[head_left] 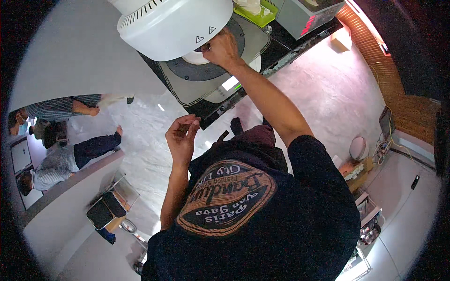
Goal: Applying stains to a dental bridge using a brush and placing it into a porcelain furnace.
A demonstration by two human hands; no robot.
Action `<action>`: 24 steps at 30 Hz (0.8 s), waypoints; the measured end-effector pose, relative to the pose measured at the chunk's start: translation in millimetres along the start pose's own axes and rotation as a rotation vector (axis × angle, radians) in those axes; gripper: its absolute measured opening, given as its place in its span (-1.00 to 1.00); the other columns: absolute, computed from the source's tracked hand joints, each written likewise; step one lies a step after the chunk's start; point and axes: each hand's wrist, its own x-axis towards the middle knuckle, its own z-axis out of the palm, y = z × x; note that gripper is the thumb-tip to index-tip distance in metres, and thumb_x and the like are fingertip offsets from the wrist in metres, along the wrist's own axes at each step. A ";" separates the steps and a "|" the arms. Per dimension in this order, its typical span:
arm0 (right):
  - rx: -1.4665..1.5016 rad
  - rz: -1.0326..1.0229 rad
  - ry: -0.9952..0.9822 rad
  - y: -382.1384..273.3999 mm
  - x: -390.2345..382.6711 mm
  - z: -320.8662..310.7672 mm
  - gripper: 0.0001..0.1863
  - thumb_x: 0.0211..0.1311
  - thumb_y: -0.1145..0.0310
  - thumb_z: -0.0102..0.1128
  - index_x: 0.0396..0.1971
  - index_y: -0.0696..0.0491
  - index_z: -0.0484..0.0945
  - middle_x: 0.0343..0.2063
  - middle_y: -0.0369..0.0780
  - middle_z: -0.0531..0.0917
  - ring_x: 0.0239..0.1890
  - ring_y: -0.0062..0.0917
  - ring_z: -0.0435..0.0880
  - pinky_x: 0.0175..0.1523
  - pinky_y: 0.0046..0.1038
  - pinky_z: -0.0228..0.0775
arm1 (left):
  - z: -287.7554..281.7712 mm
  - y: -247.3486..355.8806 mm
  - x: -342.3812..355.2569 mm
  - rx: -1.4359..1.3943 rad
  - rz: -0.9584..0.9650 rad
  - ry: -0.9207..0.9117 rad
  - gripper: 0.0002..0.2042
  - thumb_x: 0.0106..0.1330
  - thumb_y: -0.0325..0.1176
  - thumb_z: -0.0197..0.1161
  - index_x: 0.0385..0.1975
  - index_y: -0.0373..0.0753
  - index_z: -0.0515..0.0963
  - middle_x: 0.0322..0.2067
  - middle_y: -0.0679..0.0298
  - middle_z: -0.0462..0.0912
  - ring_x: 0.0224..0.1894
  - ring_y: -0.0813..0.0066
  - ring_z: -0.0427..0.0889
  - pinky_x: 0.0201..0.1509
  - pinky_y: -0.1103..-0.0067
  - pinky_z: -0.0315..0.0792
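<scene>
A white domed machine head [176, 30] with vent slots and two warning triangles hangs over a dark grey round plate [180, 70]. My right hand [223, 49] reaches in under the dome's edge, its fingers bent down at a small white round piece [195, 57] on the plate. Whatever those fingers grip is hidden by the hand. My left hand [182, 136] is raised in the air by the counter's near corner, with thumb and fingertips brought together; anything between them is too small to make out. The plate's grey base [201, 91] carries a lit display [230, 83].
A green tray [267, 18] with pale material stands beyond the plate, beside a grey box-shaped device [304, 21] with red markings. The black counter edge [281, 61] runs along my front. Two people are at the left; a black chair [107, 210] stands on that side.
</scene>
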 end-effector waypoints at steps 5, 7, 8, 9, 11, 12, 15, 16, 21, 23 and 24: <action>0.174 0.138 0.268 2.1 -16.4 -27.4 -0.87 0.05 0.42 0.33 -0.39 0.11 0.74 -0.42 -0.10 0.75 -0.23 -0.12 0.71 -0.09 -0.17 0.58 | 2.2 6.9 -2.2 -0.020 -0.022 0.011 -0.82 0.36 -0.50 0.39 -0.11 -0.39 0.63 -0.28 0.19 0.75 -0.18 0.50 0.72 -0.05 0.59 0.58; 0.317 0.325 0.393 4.6 -35.0 -47.7 -0.86 0.26 0.47 0.18 -0.29 0.14 0.71 -0.41 -0.08 0.73 -0.25 -0.16 0.71 -0.09 -0.25 0.55 | 2.4 6.5 -1.8 -0.027 -0.021 0.011 -0.82 0.37 -0.49 0.39 -0.10 -0.39 0.63 -0.28 0.20 0.75 -0.20 0.51 0.71 -0.06 0.59 0.57; 0.395 0.460 0.412 1.2 -49.6 -63.1 -0.83 0.36 0.50 0.09 -0.24 0.15 0.68 -0.39 -0.07 0.73 -0.25 -0.20 0.72 -0.09 -0.30 0.54 | 2.7 7.5 -3.2 -0.011 -0.034 0.008 -0.82 0.37 -0.49 0.40 -0.10 -0.39 0.63 -0.28 0.20 0.75 -0.20 0.51 0.71 -0.06 0.59 0.57; 0.337 0.466 0.477 9.4 -68.1 -67.0 -0.83 0.29 0.56 0.08 -0.22 0.15 0.65 -0.40 -0.05 0.71 -0.29 -0.15 0.69 -0.12 -0.24 0.52 | 4.4 8.6 -1.8 0.007 -0.043 0.000 -0.81 0.37 -0.48 0.40 -0.10 -0.39 0.63 -0.29 0.19 0.75 -0.20 0.51 0.71 -0.06 0.60 0.57; 0.288 0.510 0.556 21.7 -114.5 -61.9 -0.80 0.22 0.61 0.08 -0.20 0.15 0.62 -0.41 -0.05 0.69 -0.33 -0.11 0.67 -0.15 -0.20 0.51 | 3.8 -0.8 1.0 0.005 -0.025 -0.030 -0.81 0.37 -0.47 0.40 -0.10 -0.39 0.63 -0.29 0.20 0.75 -0.21 0.51 0.71 -0.06 0.60 0.58; 0.295 0.550 0.570 22.2 -138.5 -59.1 -0.80 0.22 0.60 0.08 -0.19 0.16 0.62 -0.41 -0.06 0.68 -0.34 -0.11 0.67 -0.15 -0.21 0.52 | 3.6 -4.5 1.7 0.005 -0.012 -0.053 -0.81 0.37 -0.46 0.40 -0.11 -0.39 0.63 -0.29 0.20 0.75 -0.21 0.52 0.71 -0.06 0.60 0.58; 0.301 0.652 0.216 22.9 -203.5 -49.8 -0.75 0.22 0.60 0.07 -0.12 0.15 0.60 -0.39 -0.03 0.64 -0.35 -0.11 0.64 -0.13 -0.23 0.54 | 11.3 -2.9 3.4 -0.006 -0.032 -0.089 -0.80 0.37 -0.45 0.41 -0.11 -0.40 0.63 -0.29 0.21 0.75 -0.22 0.53 0.70 -0.07 0.59 0.57; 0.292 0.663 0.225 24.5 -212.9 -44.9 -0.75 0.22 0.60 0.07 -0.12 0.15 0.60 -0.39 -0.03 0.64 -0.35 -0.11 0.64 -0.13 -0.23 0.54 | 13.9 -1.7 4.6 -0.003 -0.032 -0.106 -0.80 0.37 -0.45 0.41 -0.11 -0.40 0.63 -0.29 0.21 0.75 -0.22 0.53 0.70 -0.07 0.59 0.57; 0.211 0.507 0.231 23.8 -225.2 -20.2 -0.52 0.02 0.51 0.22 0.04 0.07 0.63 -0.23 -0.02 0.56 -0.08 -0.12 0.55 0.09 -0.18 0.44 | 28.9 -2.8 7.1 0.086 0.014 -0.213 -0.80 0.36 -0.44 0.41 -0.10 -0.39 0.64 -0.24 0.18 0.78 -0.19 0.52 0.71 -0.03 0.57 0.54; 0.250 0.638 0.112 25.6 -229.0 -16.6 -0.35 -0.08 0.46 0.27 0.17 0.01 0.61 -0.15 -0.04 0.49 0.01 -0.14 0.47 0.22 -0.19 0.38 | 35.0 -2.6 5.6 0.078 0.014 -0.224 -0.82 0.35 -0.48 0.41 -0.11 -0.38 0.64 -0.26 0.21 0.76 -0.21 0.56 0.69 -0.08 0.60 0.54; 0.246 0.649 0.084 25.0 -228.7 -15.5 -0.32 -0.08 0.45 0.27 0.21 -0.01 0.59 -0.17 -0.05 0.46 0.00 -0.16 0.47 0.20 -0.20 0.39 | 36.5 -1.8 5.0 0.063 0.012 -0.223 -0.83 0.33 -0.53 0.42 -0.12 -0.38 0.65 -0.28 0.24 0.74 -0.24 0.60 0.67 -0.13 0.62 0.54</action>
